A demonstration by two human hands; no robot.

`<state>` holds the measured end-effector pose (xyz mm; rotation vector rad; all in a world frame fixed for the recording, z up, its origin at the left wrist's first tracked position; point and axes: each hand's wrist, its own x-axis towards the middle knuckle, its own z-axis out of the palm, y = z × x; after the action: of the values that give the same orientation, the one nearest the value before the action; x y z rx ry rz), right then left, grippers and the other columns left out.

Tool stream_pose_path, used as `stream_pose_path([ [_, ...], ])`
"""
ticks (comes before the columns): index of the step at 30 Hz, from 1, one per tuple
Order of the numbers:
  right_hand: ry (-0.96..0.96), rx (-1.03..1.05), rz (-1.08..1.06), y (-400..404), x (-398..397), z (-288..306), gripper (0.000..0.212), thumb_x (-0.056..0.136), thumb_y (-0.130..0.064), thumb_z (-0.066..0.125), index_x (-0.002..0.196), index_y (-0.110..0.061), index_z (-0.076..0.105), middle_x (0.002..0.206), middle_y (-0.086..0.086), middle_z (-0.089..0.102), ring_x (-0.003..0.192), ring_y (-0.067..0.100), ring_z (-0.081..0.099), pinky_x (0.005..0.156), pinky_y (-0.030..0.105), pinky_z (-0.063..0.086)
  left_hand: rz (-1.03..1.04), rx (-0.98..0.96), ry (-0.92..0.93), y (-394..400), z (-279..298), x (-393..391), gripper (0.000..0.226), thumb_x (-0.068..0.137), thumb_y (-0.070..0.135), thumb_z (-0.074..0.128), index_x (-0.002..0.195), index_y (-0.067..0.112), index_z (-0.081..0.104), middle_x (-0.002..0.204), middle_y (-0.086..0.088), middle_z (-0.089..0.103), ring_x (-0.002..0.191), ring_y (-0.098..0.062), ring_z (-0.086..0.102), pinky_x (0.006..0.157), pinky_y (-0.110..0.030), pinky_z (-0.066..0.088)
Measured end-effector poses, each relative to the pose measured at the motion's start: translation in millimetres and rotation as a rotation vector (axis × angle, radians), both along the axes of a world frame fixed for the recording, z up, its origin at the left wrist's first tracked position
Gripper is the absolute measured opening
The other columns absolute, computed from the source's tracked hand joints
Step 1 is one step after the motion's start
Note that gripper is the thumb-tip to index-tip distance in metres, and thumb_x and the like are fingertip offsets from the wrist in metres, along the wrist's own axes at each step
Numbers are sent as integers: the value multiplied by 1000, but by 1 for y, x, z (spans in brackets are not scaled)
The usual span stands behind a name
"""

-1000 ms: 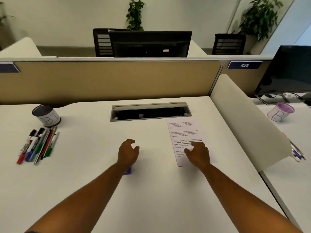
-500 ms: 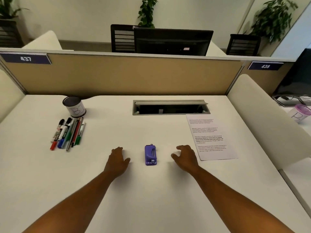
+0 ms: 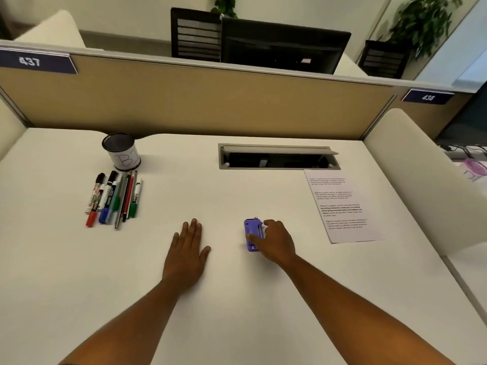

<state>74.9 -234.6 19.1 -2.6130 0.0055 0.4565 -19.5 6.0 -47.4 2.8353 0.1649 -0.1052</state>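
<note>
The right hand (image 3: 276,241) is closing round the purple gadget (image 3: 252,228). Its thumb is lying across the gadget's near half and its curled fingers are pressing the right edge, so the gadget is pinched between them. The gadget is sitting flat on the desk (image 3: 237,299), near the middle, its long side pointing away from the person.

The left hand (image 3: 188,251) is resting palm down on the desk just to the left. Its fingers are straight and together and it is holding nothing.

A printed sheet (image 3: 342,206) is lying to the right of the gadget, apart from it. A row of markers (image 3: 113,198) is lying far left, with a cup (image 3: 121,151) standing just behind them. A cable slot (image 3: 276,159) is sitting open at the desk's far side.
</note>
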Motion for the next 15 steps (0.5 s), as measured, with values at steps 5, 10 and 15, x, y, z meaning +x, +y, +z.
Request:
stream_pose_path([
  [5,-35,-11,-42,11,2,-4,69,75,-63,76,123,-18,57,119,0,61,98,20,63,79,31,51,22,10,-17,-1,-3,-1,83,89,62,-12,157,16,-4,165,2,-12,152,-16,-14,125,-35,-1],
  [10,-33,41,-99,12,5,-9,63,71,-58,82,115,-18,61,99,-5,62,85,15,61,76,30,52,40,16,-22,0,-6,-2,73,97,56,7,158,18,-2,166,4,-9,153,-15,-12,125,-35,1],
  [15,99,192,-198,7,11,-14,50,64,-53,86,94,-21,64,89,-7,67,80,14,65,66,25,47,37,36,-16,0,-8,-2,72,98,56,9,158,20,-4,166,5,-11,153,-14,-13,125,-35,1],
])
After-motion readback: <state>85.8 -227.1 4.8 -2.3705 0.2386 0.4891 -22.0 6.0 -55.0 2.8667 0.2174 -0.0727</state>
